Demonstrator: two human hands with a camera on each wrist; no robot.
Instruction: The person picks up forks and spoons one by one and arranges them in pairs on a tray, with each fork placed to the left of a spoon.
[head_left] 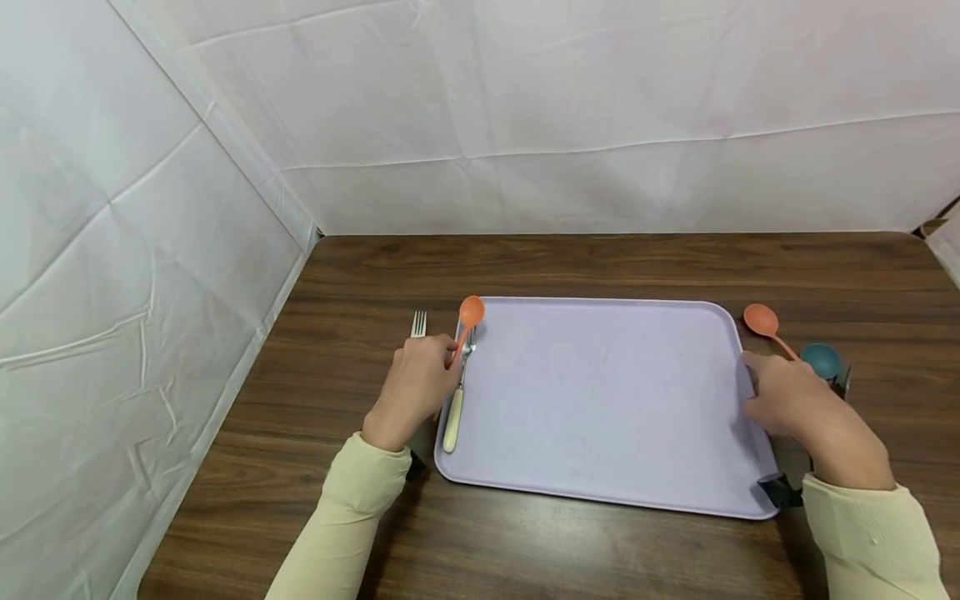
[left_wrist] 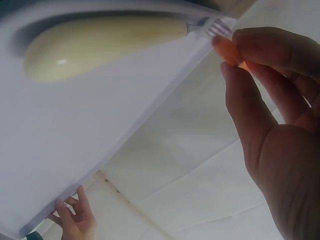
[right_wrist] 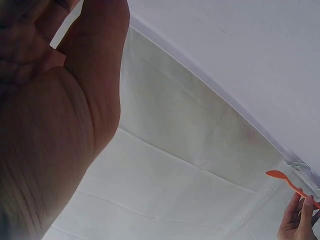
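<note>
My left hand pinches an orange spoon by its handle, bowl pointing away, over the left rim of a pale lilac tray. Just beneath, a fork with a cream handle lies along the tray's left side. Beyond the left rim, another fork shows its tines, the rest hidden by the hand. My right hand holds the tray's right rim, its thumb and a finger at the edge.
To the right of the tray a second orange spoon and a teal spoon lie on the wooden table, with dark cutlery partly behind my right hand. White sheeting hangs behind and on the left.
</note>
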